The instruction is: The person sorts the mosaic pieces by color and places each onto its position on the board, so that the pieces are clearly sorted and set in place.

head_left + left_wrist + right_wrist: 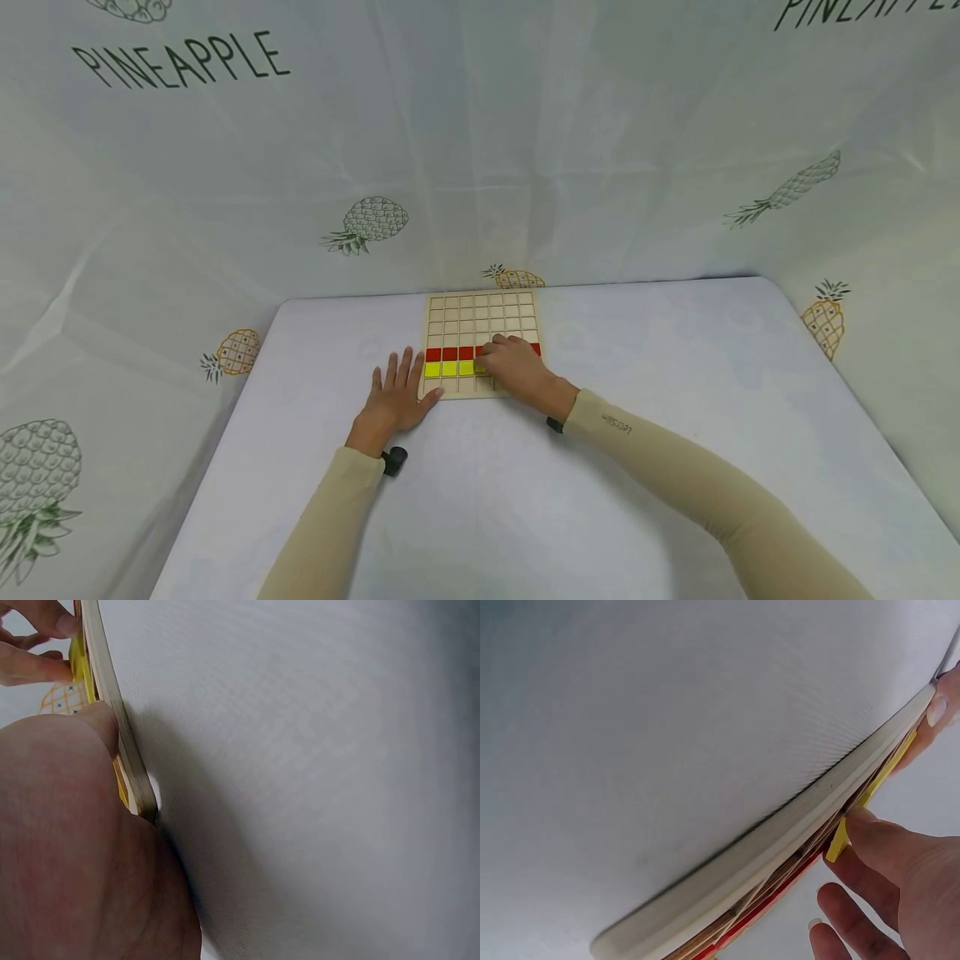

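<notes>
A wooden grid board (482, 317) lies flat at the far middle of the table, with a row of red tiles (449, 353) and below it a row of yellow tiles (448, 368). My right hand (513, 364) rests on the board and pinches a yellow tile (838, 838) at the end of the yellow row. My left hand (397, 392) lies flat on the table, fingers spread, with its thumb (101, 724) against the board's left edge (124, 742). Part of the red row is hidden under my right hand.
The table (675, 400) has a white cloth and rounded corners. White sheets printed with pineapples (369, 223) hang close behind and at both sides. The board's upper rows (483, 308) hold no tiles.
</notes>
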A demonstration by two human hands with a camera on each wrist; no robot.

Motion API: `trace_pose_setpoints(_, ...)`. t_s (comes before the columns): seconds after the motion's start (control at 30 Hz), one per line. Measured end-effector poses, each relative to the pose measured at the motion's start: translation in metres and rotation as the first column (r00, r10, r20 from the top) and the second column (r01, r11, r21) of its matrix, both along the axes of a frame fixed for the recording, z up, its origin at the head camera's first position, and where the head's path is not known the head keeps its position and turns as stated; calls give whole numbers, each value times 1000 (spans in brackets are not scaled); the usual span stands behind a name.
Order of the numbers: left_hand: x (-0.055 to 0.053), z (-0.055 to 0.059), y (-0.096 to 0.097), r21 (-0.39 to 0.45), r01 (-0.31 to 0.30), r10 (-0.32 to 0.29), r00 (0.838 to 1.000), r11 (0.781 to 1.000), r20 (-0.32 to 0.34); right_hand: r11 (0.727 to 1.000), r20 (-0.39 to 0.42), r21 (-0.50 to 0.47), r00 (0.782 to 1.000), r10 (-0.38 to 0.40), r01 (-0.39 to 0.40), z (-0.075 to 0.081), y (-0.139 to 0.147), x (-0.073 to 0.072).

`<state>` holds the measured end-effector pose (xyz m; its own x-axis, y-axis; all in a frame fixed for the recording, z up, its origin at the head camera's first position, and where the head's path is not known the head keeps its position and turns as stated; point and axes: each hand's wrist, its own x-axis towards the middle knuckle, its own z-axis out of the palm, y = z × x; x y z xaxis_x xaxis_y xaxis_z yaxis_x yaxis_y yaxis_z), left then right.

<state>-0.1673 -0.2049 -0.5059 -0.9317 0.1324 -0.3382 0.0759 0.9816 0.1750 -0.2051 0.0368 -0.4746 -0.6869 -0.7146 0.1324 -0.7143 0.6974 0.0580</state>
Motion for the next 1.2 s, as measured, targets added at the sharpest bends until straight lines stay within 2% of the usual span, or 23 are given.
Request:
trace_pose_setpoints(0.43,0,-2,-1,-1,-4,4,1000,1000,4,1000,-40,-13,999,14,-14,-1,3,1)
trace_pose_setpoints(0.63,0,-1,0,-4,0,0,1000,1000,-1,1000,-42,18,999,11,-10,1,5,4)
trace_pose_setpoints(0.97,-1,4,0,-8,10,-10,1000,1000,16,993,-15,114,1000,4,-2,-1,9,11)
trace_pose_setpoints(1.2,-1,-1,-3,16,13,-13,1000,1000,10,992,58,122,998,27,-34,1,17,15)
